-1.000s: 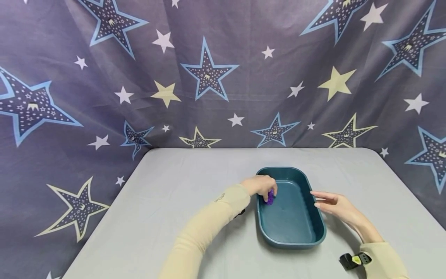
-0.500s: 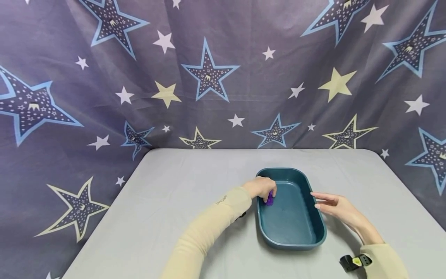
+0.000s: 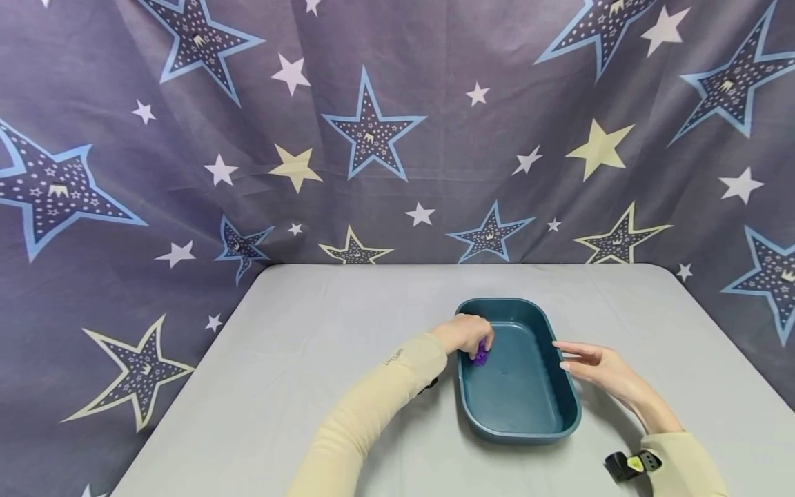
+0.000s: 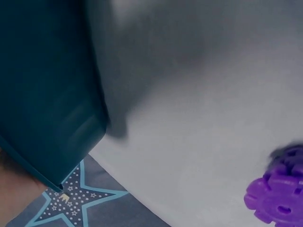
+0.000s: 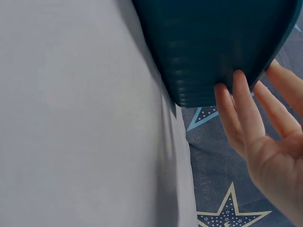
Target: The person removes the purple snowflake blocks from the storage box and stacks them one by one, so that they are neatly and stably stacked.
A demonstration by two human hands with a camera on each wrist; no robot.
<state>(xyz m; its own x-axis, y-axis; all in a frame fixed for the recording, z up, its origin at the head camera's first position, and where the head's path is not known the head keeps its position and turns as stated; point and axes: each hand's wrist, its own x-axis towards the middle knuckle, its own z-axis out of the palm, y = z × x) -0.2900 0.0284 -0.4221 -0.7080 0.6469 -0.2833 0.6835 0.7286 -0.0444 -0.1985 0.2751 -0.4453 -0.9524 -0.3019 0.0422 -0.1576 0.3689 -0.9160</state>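
Observation:
A dark teal rectangular tub (image 3: 517, 386) with rounded corners stands on the table, right of the middle. My left hand (image 3: 462, 333) reaches over its left rim and pinches a small bumpy purple piece (image 3: 479, 355) low inside, largely covered by the fingers. In the left wrist view only part of this hand (image 4: 21, 189) shows, beyond the tub's rim. Against the tub's right side, the fingertips of my right hand (image 3: 599, 366) rest with the fingers fairly straight. The right wrist view has these fingers (image 5: 248, 109) touching the outer wall.
Purple notched flower-shaped discs (image 4: 279, 196) lie on the table outside the tub, in the left wrist view; my left arm seems to hide them from the head view. A light grey cloth covers the table (image 3: 298, 359). Behind hangs a star-patterned curtain (image 3: 410, 124).

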